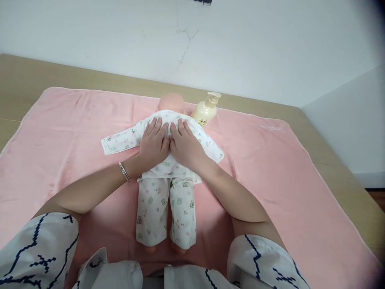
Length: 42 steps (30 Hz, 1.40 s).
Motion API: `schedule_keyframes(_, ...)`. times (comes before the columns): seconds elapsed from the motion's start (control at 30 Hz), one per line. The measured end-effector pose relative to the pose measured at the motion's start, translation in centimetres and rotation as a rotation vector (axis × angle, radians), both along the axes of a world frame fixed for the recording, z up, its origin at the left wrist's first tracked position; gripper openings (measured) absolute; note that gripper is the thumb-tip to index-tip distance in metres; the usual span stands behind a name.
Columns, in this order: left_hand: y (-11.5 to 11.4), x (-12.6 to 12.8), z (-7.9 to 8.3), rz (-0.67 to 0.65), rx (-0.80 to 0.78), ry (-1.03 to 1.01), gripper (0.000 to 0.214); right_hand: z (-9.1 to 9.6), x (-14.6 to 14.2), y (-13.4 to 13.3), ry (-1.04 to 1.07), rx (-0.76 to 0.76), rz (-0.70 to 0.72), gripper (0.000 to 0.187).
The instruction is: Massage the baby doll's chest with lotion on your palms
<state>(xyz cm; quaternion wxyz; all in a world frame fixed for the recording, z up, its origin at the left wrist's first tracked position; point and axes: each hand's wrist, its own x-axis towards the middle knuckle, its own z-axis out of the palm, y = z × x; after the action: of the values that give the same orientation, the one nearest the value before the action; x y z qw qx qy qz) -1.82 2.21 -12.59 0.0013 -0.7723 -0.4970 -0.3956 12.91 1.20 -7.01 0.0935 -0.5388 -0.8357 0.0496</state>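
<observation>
Baby doll (156, 190) lies under our left hand (154, 142) and right hand (185, 144), both laid flat on its printed shirt (167, 166).

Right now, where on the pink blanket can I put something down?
The pink blanket is bare right of the bottle and right arm, out to its edge; also left, between the doll sleeve, left arm and the edge. The middle is crowded: left hand and right hand on the doll, bottle beside its head.
</observation>
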Motion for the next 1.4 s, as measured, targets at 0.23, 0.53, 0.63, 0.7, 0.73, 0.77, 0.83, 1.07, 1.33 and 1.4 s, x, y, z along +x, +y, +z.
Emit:
schedule_keyframes(0.23, -0.2, -0.5, -0.6, -0.088, 0.208, -0.051, 0.029, -0.7, -0.5, -1.5, 0.028, 0.085, 0.002, 0.058)
schedule_keyframes(0.53, 0.1, -0.1, -0.3, -0.031, -0.028, -0.064, 0.042, 0.0, 0.1, -0.1, -0.022, 0.066, 0.006, 0.056)
schedule_keyframes(0.63, 0.5, -0.2, -0.5, -0.020, -0.066, -0.057, 0.046, -0.3, 0.3, 1.4, -0.015, 0.073, 0.028, 0.057)
schedule_keyframes(0.7, 0.6, -0.3, -0.5, -0.038, 0.000, -0.037, 0.042, -0.5, 0.0, 0.8, -0.028, 0.090, 0.012, 0.056)
schedule_keyframes(0.73, 0.6, -0.4, -0.4, -0.056, 0.051, -0.027, 0.038, -0.5, -0.3, 0.0, -0.039, 0.106, 0.008, 0.055)
schedule_keyframes(0.77, 0.5, -0.5, -0.3, -0.078, 0.104, -0.022, 0.034, -0.6, -0.5, -0.8, -0.050, 0.121, 0.014, 0.054)
schedule_keyframes(0.83, 0.2, -0.6, 0.0, -0.120, 0.196, -0.018, 0.027, -0.7, -0.9, -2.3, -0.068, 0.146, 0.044, 0.053)
schedule_keyframes(1.07, 0.1, -0.5, 0.5, -0.016, 0.014, -0.040, 0.033, -0.7, 0.1, -0.3, 0.022, 0.141, 0.027, 0.054)
schedule_keyframes(1.33, 1.5, -0.7, -0.9, -0.019, -0.126, -0.068, 0.051, -1.2, 1.0, 2.0, 0.076, 0.145, 0.070, 0.060)
schedule_keyframes(1.4, 1.3, -0.8, -0.9, -0.033, -0.093, -0.086, 0.053, -0.9, 1.2, 1.9, 0.130, 0.180, 0.058, 0.054)
